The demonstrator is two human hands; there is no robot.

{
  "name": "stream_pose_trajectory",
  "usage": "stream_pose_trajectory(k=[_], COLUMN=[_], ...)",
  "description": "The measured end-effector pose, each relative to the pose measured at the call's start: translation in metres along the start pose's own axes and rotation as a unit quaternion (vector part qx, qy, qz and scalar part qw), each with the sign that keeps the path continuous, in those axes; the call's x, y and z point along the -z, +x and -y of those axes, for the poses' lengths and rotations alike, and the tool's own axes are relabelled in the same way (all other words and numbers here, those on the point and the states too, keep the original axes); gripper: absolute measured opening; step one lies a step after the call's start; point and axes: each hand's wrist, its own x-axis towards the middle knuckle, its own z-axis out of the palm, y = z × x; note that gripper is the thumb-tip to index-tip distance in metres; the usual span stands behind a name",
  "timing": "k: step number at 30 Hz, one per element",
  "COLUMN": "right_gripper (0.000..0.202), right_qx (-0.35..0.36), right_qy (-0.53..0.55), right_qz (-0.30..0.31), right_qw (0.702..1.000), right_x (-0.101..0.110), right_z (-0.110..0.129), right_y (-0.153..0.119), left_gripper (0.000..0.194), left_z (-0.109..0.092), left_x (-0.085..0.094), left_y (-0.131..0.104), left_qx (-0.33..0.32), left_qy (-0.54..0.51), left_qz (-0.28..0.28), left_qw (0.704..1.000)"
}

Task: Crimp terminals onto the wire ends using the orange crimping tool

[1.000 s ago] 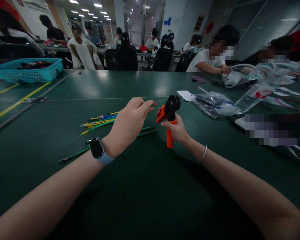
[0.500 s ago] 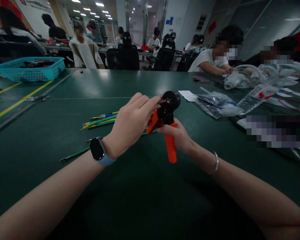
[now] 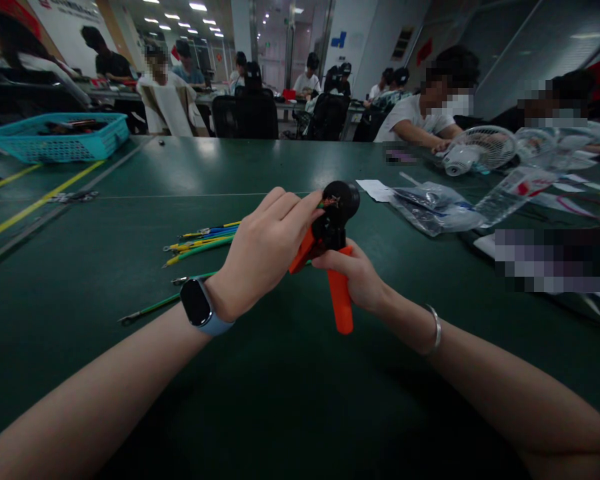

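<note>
My right hand (image 3: 361, 277) is closed around the orange-handled crimping pliers (image 3: 341, 293), whose black head points up and away from me. My left hand (image 3: 273, 237), with a watch at its wrist, has its fingers pinched at the side of that head. From its fingertips a short bit of green wire (image 3: 324, 202) shows, with reddish strands against the head; the rest is hidden by the hand. Behind my left hand lie several green, yellow and blue wires (image 3: 200, 251) with metal lugs. A separate green wire (image 3: 153, 308) lies nearer my left forearm.
A turquoise basket (image 3: 80, 143) with dark tools stands at the far left of the green table (image 3: 230, 167). To the right are a plastic bag (image 3: 430, 210), a clear bottle (image 3: 513, 190) and a white fan (image 3: 465, 157). A person sits across on the right.
The orange handles have spread slightly further apart. Both hands stay in nearly the same place, and the view has shifted a little.
</note>
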Motion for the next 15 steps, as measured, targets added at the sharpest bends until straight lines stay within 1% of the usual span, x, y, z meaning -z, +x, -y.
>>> stream_pose_trajectory(k=[3, 11, 15], right_gripper=[0.007, 0.008, 0.010], right_qx=[-0.008, -0.017, -0.021], right_qy=[0.037, 0.051, 0.049], right_qz=[-0.007, -0.022, -0.018], right_qw=[0.999, 0.998, 0.998], right_x=[-0.0015, -0.0031, -0.0040], right_z=[0.0018, -0.0004, 0.0002], right_y=[-0.0007, -0.0001, -0.0004], left_gripper=[0.029, 0.030, 0.030], left_z=[-0.0001, 0.0002, 0.0002], left_x=[-0.0002, -0.0017, -0.0018], left_y=[-0.0005, -0.0012, -0.0014], left_qx=[0.002, -0.004, -0.010], left_qy=[0.001, 0.020, 0.028], left_qz=[0.002, 0.011, 0.012], left_qw=[1.000, 1.000, 0.999])
